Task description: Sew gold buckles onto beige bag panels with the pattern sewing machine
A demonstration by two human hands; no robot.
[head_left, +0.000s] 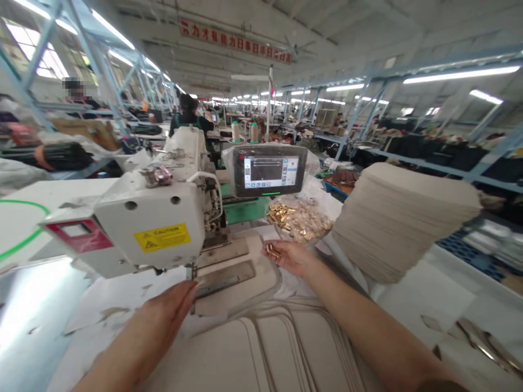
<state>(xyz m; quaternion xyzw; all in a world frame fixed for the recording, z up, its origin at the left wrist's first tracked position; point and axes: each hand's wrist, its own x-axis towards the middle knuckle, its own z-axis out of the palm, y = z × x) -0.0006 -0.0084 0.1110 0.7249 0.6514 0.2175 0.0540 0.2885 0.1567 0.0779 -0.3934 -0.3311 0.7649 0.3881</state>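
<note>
My right hand (288, 257) lies palm up and holds a few small brass fittings (272, 251) at its fingertips. Just beyond it sits a clear bag of loose brass fittings (298, 220). My left hand (171, 306) is flat with its fingers together, its tips close to the needle area of a white industrial sewing machine (151, 220). Under that needle lies a flat clamp plate (224, 277). Stacked beige panels (402, 220) rise to the right of my right hand, and similar rounded panels (261, 354) lie below my arms.
A control touchscreen (267, 170) and thread cones (244, 132) stand behind the machine. Metal shears (486, 345) lie at the lower right. A co-worker (188, 111) sits beyond the machine, among rows of workstations and shelves of goods.
</note>
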